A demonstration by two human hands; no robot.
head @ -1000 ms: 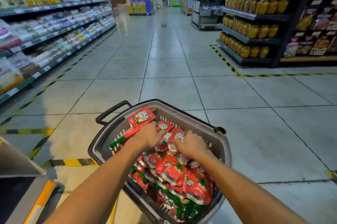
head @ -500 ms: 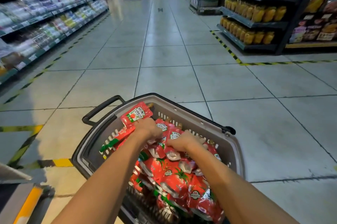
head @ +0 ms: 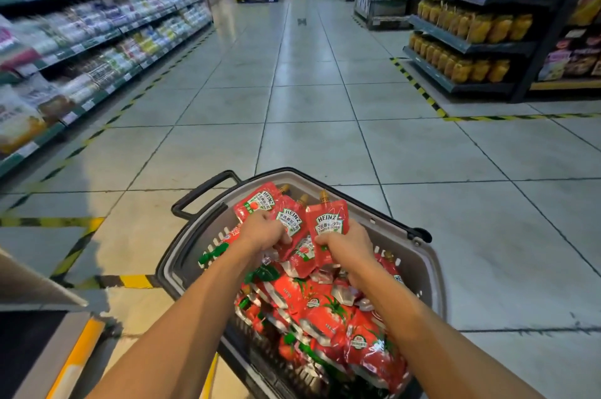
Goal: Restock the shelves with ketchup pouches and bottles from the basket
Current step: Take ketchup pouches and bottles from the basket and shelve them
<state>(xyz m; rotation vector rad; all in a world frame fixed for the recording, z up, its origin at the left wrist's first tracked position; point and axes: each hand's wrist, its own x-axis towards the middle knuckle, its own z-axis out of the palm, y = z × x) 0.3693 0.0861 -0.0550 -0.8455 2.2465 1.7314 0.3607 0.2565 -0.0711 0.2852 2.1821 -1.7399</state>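
Both hands had lifted red spouted ketchup pouches higher above the grey plastic basket [head: 422,255]. Left hand [head: 261,232] gripped two pouches [head: 276,213]; right hand [head: 346,244] gripped one pouch [head: 328,219]. More pouches [head: 325,317] filled the basket.

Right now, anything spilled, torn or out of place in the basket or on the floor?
Nothing stands out. The ketchup pouches lie in a loose heap in the basket, with no leak or tear showing. The left hand holds two pouches, the right hand one, all upright. The floor near the basket looks clean.
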